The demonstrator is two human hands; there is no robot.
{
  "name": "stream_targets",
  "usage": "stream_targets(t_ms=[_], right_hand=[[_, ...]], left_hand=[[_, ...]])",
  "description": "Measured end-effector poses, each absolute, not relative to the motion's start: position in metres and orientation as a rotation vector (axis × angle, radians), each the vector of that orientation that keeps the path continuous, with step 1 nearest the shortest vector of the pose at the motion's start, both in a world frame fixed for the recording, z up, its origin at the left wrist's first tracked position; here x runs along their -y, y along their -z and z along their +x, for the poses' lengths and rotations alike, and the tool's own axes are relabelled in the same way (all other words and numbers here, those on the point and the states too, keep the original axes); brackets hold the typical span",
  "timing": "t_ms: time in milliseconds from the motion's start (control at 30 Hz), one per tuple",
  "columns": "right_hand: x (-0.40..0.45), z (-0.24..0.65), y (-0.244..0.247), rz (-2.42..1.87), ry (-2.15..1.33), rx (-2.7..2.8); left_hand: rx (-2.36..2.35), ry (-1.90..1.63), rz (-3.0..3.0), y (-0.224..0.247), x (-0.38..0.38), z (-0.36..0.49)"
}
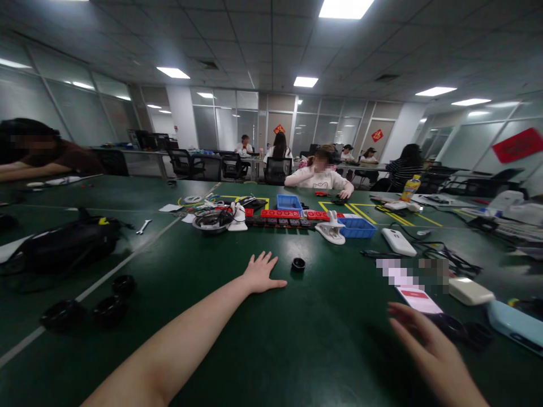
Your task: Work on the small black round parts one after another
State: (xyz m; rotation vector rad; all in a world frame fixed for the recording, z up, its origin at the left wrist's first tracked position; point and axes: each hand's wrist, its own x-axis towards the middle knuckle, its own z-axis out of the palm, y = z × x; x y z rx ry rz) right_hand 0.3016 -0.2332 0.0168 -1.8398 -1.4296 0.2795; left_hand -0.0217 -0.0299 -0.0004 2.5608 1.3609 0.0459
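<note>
My left hand lies on the green table with its fingers spread and holds nothing. Just right of its thumb, without contact, sits a small black ring-shaped piece. Over the right side of the table is my right hand, slightly blurred, fingers apart and nothing visible in it. Close beyond its fingers are two similar black round pieces, the nearer one partly hidden by the hand. On the left stand more of these pieces: a large one, a middle one and a smaller one.
A red strip on white stands, a blue bin and a cable-filled bowl cross the middle. A phone and power banks lie right; a black bag lies left. A person sits opposite.
</note>
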Motion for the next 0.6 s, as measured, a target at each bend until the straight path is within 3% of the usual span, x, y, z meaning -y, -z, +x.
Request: stream_targets(t_ms=[100, 367, 600], right_hand=[[0.175, 0.236, -0.027, -1.645, -0.395, 1.781], [0.059, 0.154, -0.013, -1.744, -0.001, 2.132], [0.13, 0.181, 0.009, -1.585, -0.068, 2.366]], left_hand=[[-1.371, -0.061, 2.552, 0.001, 0.031, -0.022], [-1.416, -0.128, 2.565, 0.0, 0.034, -0.021], [-1.383, -0.103, 2.546, -0.004, 0.032, -0.024]])
